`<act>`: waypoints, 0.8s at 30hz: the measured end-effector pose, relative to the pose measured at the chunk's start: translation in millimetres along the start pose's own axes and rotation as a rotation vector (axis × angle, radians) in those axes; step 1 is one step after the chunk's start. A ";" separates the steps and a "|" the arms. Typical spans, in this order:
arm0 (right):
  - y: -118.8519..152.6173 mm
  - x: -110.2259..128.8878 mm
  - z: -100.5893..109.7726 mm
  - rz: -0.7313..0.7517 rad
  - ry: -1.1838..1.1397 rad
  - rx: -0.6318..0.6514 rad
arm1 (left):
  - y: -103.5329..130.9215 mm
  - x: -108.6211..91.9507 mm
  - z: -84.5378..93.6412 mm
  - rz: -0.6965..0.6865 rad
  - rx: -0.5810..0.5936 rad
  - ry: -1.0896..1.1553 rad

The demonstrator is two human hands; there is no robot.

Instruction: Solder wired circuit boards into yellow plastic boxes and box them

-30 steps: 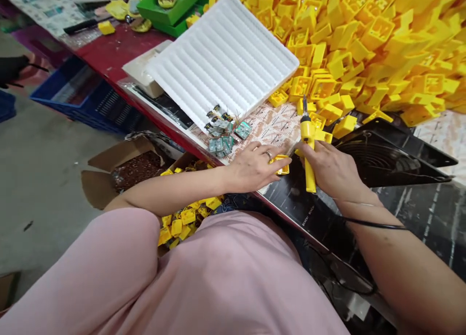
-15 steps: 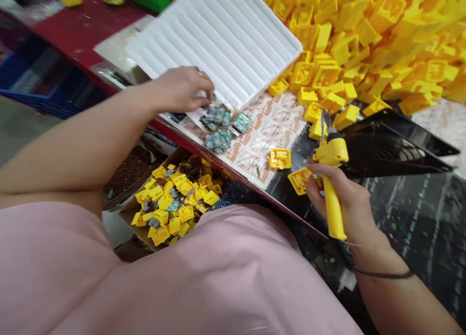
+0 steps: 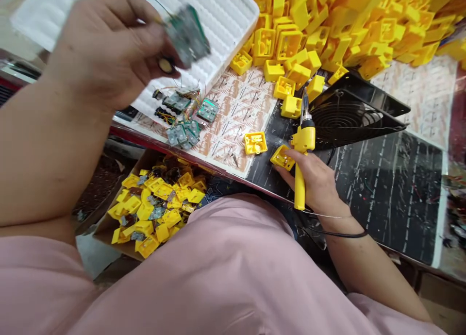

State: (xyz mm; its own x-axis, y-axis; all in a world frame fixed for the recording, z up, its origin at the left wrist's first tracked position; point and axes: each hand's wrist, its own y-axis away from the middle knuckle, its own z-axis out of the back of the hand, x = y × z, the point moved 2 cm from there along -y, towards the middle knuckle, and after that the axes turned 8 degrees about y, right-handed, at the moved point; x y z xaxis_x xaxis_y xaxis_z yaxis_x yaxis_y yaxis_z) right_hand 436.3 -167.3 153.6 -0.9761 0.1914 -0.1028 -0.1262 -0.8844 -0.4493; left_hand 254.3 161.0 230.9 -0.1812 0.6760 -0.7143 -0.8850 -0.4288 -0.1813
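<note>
My left hand (image 3: 120, 48) is raised over the white foam tray, its fingers pinching a circuit board (image 3: 187, 36). A green wire runs from that board, and a small round black part (image 3: 166, 64) hangs below the fingers. My right hand (image 3: 316, 179) has a yellow soldering gun (image 3: 302, 145) resting in it, the metal tip pointing away from me. The same hand's thumb and fingers grip an open yellow plastic case (image 3: 283, 158) at the table edge. Another open yellow case (image 3: 255, 143) lies just left of it. Several wired circuit boards (image 3: 184, 131) sit in a loose pile below my left hand.
A large heap of yellow cases (image 3: 349, 29) covers the back right. In front of it leans a black fan (image 3: 338, 114). The ridged foam tray (image 3: 225, 14) lies at the back left. Below the table edge, a cardboard box (image 3: 100, 233) holds yellow cases and board pieces.
My left hand has lifted a circuit board from the pile, up and toward me. My right hand keeps the soldering gun and the yellow case. The view has shifted right.
</note>
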 end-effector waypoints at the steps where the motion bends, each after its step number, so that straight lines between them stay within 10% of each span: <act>1: 0.4 -0.7 1.3 -0.009 0.032 0.010 | 3.5 -9.8 -4.8 0.037 -0.047 0.181; 3: 1.2 -4.0 5.8 -0.022 0.121 0.028 | 9.6 -25.1 -17.6 0.109 0.018 0.419; 11: -42.0 1.1 -4.0 0.131 -0.291 0.070 | 1.7 -27.6 -70.0 -0.139 0.563 -0.124; 16: -67.1 3.5 -26.9 0.193 -0.382 0.180 | 1.8 -23.4 -92.6 -0.217 0.456 -0.431; 24: -28.2 5.0 -4.9 0.102 -0.167 0.167 | 17.4 -41.5 -115.5 -0.167 0.405 -0.633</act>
State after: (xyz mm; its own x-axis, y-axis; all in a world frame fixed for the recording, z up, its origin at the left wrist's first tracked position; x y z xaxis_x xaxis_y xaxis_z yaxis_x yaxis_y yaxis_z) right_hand 435.9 -139.3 161.4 -0.9992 0.0368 0.0136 -0.0392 -0.9564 -0.2896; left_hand 296.0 56.3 179.3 -0.1345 0.9789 -0.1541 -0.9880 -0.1206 0.0962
